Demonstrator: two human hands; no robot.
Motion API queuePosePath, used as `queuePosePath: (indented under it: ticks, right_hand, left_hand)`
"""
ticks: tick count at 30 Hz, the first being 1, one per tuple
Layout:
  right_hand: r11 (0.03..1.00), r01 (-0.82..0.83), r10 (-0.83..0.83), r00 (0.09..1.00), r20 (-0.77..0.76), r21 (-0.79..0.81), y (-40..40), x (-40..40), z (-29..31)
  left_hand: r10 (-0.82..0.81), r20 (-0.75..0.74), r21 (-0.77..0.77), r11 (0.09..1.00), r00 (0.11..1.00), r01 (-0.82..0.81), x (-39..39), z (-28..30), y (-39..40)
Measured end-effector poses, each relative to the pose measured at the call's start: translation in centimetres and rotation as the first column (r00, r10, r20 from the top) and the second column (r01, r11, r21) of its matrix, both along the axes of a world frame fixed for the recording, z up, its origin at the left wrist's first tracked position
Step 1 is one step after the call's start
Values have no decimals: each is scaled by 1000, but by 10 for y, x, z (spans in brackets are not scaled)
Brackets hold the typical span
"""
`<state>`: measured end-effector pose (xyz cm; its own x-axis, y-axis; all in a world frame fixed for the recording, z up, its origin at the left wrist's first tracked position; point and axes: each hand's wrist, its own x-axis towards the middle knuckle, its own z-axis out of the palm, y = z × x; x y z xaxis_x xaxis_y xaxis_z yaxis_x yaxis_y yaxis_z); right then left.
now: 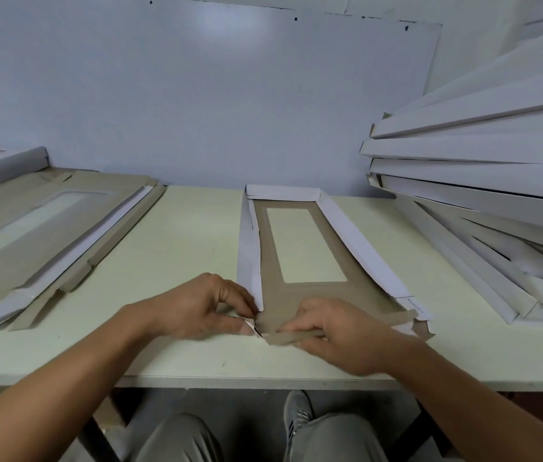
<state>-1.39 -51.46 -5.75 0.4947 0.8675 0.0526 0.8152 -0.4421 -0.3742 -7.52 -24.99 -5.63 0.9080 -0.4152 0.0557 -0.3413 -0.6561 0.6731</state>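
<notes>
The lid [265, 248], a brown card blank with a cut window [306, 245], lies on the table [190, 255] straight ahead of the person. Its long axis runs from 6 to 12 o'clock. Its left wall [248, 261], right wall [356, 248] and far wall [280, 191] stand folded up, white side showing. The work sits at the 6 o'clock end, where the flap [280, 338] runs crosswise from 9 to 3 o'clock, at right angles to the long axis. The left hand [203, 308] comes in from 9 o'clock and is the nearer one to the near-left corner. Its thumb and forefinger pinch the small white tab [250, 326] at the foot of the left wall, the other fingers curled behind. The right hand [340, 331] lies over the middle of the flap from 4 o'clock, fingers curled on the strip and seemingly gripping it against the thumb, though blur hides the thumb. The tab lies at 9 o'clock from the right hand and touches the flap's left end. So the next move probably means lifting the flap toward 12 o'clock and tucking the tab behind it. The near-right corner, at 3 o'clock from the right hand, lies splayed and unjoined, and that hand is the closer one to it. Flat blanks [29, 228] lie at 10 o'clock and finished lids [463, 181] are piled at 2 o'clock, both well apart from the hands.
</notes>
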Motion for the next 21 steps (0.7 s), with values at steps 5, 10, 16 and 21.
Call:
queuePosePath:
  ticks: [5,10,16,21]
  right_hand:
    - [1000,-16,12,976,215,15,-13,-19,-13]
    - [999,-25,14,942,334,29,-12,-34,-15]
    - [996,-41,33,993,113,78,-18,-26,-2]
    - [974,223,-221,974,-50,32,-39,11,5]
  left_hand:
    - [-7,-52,-157,988,999,-1,0,-4,4]
    - [91,-79,-228,968,993,-106,0,-7,6]
    - [184,418,213,932,890,-292,1,-19,-45]
    - [209,549,309,849,809,-429,12,-32,-68]
